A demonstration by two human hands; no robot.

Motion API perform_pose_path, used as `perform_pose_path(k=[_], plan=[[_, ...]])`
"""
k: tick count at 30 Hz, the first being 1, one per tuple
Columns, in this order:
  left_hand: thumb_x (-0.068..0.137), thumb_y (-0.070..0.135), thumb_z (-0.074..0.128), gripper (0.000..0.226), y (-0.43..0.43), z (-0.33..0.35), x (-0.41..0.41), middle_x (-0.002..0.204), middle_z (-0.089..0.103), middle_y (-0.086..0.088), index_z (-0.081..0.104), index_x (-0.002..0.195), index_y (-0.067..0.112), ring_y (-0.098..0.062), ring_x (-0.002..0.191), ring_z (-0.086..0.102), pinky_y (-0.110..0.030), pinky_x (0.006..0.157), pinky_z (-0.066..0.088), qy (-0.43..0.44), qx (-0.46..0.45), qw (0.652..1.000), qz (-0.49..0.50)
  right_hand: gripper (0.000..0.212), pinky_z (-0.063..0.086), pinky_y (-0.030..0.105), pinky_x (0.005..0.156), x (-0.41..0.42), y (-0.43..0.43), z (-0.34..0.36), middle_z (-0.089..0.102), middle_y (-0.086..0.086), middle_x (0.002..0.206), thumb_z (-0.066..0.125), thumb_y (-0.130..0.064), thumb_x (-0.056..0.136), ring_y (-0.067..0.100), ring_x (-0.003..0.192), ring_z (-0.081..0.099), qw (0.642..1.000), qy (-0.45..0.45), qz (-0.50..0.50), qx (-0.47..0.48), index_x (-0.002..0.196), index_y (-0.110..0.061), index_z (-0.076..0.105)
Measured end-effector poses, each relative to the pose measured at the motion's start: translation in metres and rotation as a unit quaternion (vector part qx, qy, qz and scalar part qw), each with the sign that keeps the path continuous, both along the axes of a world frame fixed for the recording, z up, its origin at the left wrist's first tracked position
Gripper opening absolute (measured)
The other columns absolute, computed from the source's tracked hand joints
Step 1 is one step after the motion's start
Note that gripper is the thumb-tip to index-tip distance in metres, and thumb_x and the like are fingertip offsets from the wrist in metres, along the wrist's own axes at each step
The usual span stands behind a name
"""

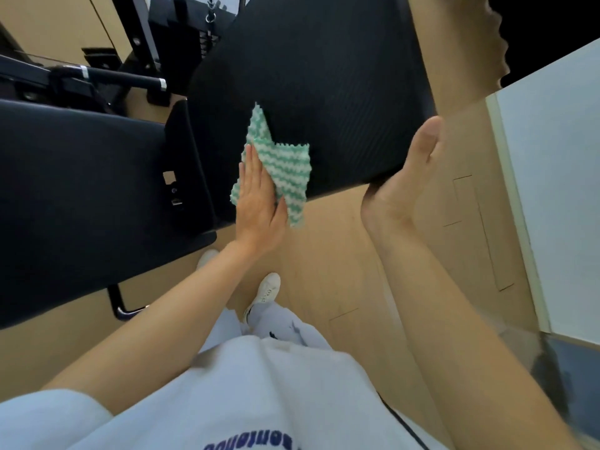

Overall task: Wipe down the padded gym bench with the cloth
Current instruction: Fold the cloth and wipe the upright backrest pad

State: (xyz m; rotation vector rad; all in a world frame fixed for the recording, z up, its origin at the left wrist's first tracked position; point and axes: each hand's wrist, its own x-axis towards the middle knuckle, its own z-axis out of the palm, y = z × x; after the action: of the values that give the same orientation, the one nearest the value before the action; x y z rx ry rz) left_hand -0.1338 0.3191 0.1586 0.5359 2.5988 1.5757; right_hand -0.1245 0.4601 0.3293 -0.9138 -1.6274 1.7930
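- Two bare hands work at a black padded bench pad [318,92] in the single head view, which looks steeply down past a pale sweatshirt [253,391] to a tan floor [331,254].
- The left hand [259,203] lies flat, fingers straight and held close together, palm pressing a green-and-white wavy-striped cloth [285,167] against the pad's near left part.
- The cloth is crumpled: one pointed corner sticks up past the fingertips, and its lower end hangs just over the pad's near edge.
- The right hand [406,177] is open, fingers together and extended, cupping the pad's near right corner from the side and beneath; it pinches nothing.
- The ribbed black pad runs away from the person toward the top of the view, tilted relative to the floor.
- To the left sits a second black padded section [74,196], separated from the first by a gap where a bracket [172,190] shows.
- Black machine frame [97,76] with bars and silver bands stands further back on the left.
- One white shoe [268,287] shows on the floor below the pad, between the two forearms.
- A white wall panel [552,190] fills the right side.
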Motion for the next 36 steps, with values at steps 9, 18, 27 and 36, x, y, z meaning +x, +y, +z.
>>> perform_pose_path(k=[9, 18, 27, 36], plan=[[0.104, 0.053, 0.036, 0.085, -0.05, -0.059, -0.006, 0.174, -0.006, -0.007, -0.013, 0.162, 0.015, -0.025, 0.161, 0.003, -0.04, 0.128, 0.016, -0.312, 0.051, 0.942, 0.116, 0.045, 0.053, 0.054, 0.101, 0.016, -0.032, -0.05, 0.069, 0.005, 0.124, 0.081, -0.035, 0.076, 0.024, 0.118, 0.065, 0.995, -0.091, 0.051, -0.008, 0.116, -0.02, 0.065], [0.103, 0.049, 0.024, 0.078, -0.004, 0.016, -0.031, 0.172, -0.008, -0.017, -0.004, 0.163, 0.008, -0.037, 0.159, -0.011, -0.057, 0.127, -0.009, -0.132, 0.013, 0.99, 0.052, 0.029, 0.056, 0.049, 0.097, 0.02, -0.032, -0.037, 0.075, -0.007, 0.101, 0.082, -0.033, 0.075, 0.017, 0.098, 0.07, 0.993, -0.088, 0.063, -0.046, 0.1, -0.025, 0.069], [0.101, 0.056, 0.032, 0.086, 0.075, 0.14, -0.067, 0.17, -0.002, -0.025, 0.006, 0.162, 0.001, -0.046, 0.157, -0.01, -0.064, 0.125, -0.005, 0.105, -0.014, 0.992, -0.067, 0.06, 0.05, 0.047, 0.106, 0.024, -0.009, 0.01, 0.06, 0.004, 0.142, 0.055, -0.05, 0.097, 0.02, 0.132, 0.057, 0.997, -0.016, 0.063, -0.029, 0.144, -0.012, 0.047], [0.106, 0.047, 0.027, 0.071, 0.087, 0.171, -0.11, 0.172, 0.012, -0.016, 0.016, 0.163, 0.006, -0.038, 0.16, 0.003, -0.061, 0.127, 0.003, 0.231, -0.057, 0.963, -0.126, 0.027, 0.054, 0.019, 0.09, -0.038, 0.038, 0.091, 0.068, -0.009, 0.109, 0.059, -0.021, 0.099, 0.0, 0.097, 0.064, 0.926, -0.172, 0.112, 0.316, 0.123, -0.013, 0.066]])
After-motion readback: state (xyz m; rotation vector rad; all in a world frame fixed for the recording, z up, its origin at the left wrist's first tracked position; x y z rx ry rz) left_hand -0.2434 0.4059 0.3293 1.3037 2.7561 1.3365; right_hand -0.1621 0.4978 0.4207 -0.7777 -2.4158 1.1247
